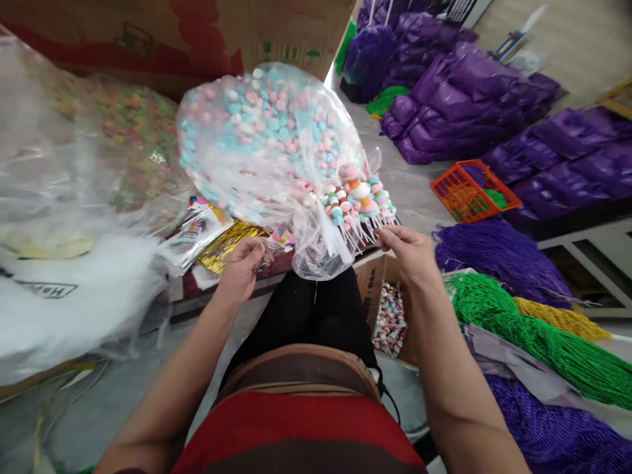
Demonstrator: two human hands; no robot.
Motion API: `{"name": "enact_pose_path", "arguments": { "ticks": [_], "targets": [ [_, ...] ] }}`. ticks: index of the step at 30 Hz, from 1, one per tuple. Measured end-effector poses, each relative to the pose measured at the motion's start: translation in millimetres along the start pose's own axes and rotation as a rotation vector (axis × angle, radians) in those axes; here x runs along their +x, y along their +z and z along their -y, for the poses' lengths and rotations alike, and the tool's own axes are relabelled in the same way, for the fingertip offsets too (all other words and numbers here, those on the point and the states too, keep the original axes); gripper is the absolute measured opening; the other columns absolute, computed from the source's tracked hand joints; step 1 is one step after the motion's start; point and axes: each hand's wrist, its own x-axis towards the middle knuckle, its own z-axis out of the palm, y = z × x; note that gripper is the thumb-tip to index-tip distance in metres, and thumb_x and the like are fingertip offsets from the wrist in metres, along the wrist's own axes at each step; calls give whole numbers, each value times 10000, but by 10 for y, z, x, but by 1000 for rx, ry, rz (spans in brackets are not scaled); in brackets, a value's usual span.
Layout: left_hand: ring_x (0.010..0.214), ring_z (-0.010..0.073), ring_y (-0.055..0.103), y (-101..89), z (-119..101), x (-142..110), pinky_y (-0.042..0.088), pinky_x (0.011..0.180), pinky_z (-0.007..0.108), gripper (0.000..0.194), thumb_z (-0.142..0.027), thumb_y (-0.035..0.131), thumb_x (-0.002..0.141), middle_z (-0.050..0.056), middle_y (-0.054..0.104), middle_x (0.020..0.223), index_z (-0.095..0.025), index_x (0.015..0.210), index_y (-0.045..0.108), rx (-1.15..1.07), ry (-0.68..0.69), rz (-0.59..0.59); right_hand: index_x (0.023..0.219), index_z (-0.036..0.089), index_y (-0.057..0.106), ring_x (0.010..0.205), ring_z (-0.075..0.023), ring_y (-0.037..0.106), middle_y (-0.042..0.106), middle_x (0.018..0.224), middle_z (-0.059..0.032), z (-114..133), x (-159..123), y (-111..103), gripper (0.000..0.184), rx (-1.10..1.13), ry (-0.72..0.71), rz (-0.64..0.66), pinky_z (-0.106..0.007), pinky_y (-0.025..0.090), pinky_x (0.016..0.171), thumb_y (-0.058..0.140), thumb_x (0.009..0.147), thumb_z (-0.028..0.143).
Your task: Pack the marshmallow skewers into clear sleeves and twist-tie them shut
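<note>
A big clear plastic bag [266,131] full of pink, blue and white marshmallow sweets lies in front of me. Several marshmallow skewers [358,197] spill out at its open mouth, their white sticks pointing toward me. My right hand [407,253] is closed in a pinch on the stick ends of those skewers. My left hand [241,266] is curled shut near a small clear wrapper [264,258] at the edge of a low table [217,289], beside gold foil [224,247].
A second clear bag [74,164] of mixed sweets bulges at left. A cardboard box [390,316] of wrapped skewers sits by my right knee. Purple, green and gold bead strands [518,316] pile at right. An orange basket [474,191] and purple packs [469,99] lie beyond.
</note>
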Motion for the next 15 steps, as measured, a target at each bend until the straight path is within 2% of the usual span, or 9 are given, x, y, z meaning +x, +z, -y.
{"name": "enact_pose_path", "arguments": {
  "ticks": [3,6,11,15],
  "targets": [
    [605,71,633,-9,11,20,522,584,208,420,-475,957,608,-30,716,794,-200,770,684,-6,34,37,779,224,787,600,-144,622,704,634,11,45,-267,-76,210,-66,-65,89,-293,525,627,807,740,429],
    [649,84,641,-23,4,22,540,623,237,394,-483,940,636,-14,729,888,-208,764,689,30,64,79,815,253,804,659,-179,697,762,712,-5,85,-408,-168,175,-186,-153,186,-308,559,650,788,800,427],
    [711,102,629,-18,-34,-15,536,676,252,367,-522,856,753,15,693,888,-200,740,680,157,132,194,864,266,813,689,-190,723,798,787,-27,101,-461,-257,190,-339,-314,257,-306,555,631,738,873,440],
    [802,133,643,-12,-66,-32,539,748,276,335,-508,835,782,42,689,928,-202,746,705,222,139,254,886,292,816,691,-196,712,793,780,-25,88,-432,-302,215,-510,-463,276,-332,538,664,681,921,456]
  ]
}}
